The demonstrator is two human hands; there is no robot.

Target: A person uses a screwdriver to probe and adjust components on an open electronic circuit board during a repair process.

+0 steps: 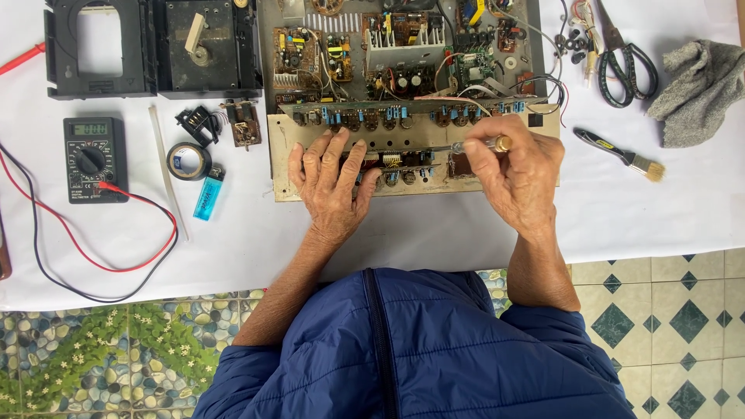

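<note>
An opened amplifier chassis (535,46) full of circuit boards lies at the top centre, and its beige front panel (283,159) faces me. My left hand (332,182) rests flat on that panel, fingers spread over a row of small blue parts. My right hand (516,174) grips a screwdriver (477,144) with a clear, brass-capped handle. Its shaft points left along the panel toward the middle. My blue jacket sleeves fill the bottom of the view.
On the white sheet at left are a black multimeter (95,159) with red and black leads, a tape roll (188,161), a blue lighter (208,195) and a black casing (151,46). Scissors (625,58), a small brush (621,155) and a grey cloth (702,89) lie right.
</note>
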